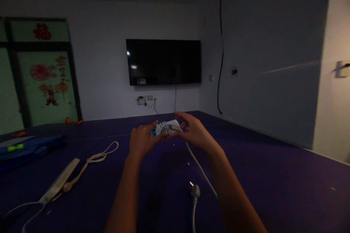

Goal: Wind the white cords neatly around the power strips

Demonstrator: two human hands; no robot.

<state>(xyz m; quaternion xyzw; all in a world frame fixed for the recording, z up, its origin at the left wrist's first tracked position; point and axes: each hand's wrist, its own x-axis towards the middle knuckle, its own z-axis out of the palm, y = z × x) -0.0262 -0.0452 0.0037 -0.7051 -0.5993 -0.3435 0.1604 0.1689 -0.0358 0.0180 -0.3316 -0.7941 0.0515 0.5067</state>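
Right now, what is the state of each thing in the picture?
White bundle: held, partly covered
Left hand: gripping its left end
Right hand: at its right end, grip unclear
White cord: trailing down
Plug: lying unplugged
Power strip: lying down
Television: screen dark
Black cable: hanging

The location appears to be a home room, indicated by a wall-mounted television [164, 62], wall sockets [150, 98] and red door decorations [41, 72].

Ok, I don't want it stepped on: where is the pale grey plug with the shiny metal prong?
In the head view, the pale grey plug lies low, just right of centre, on the dark purple surface between both forearms, nearer the right.
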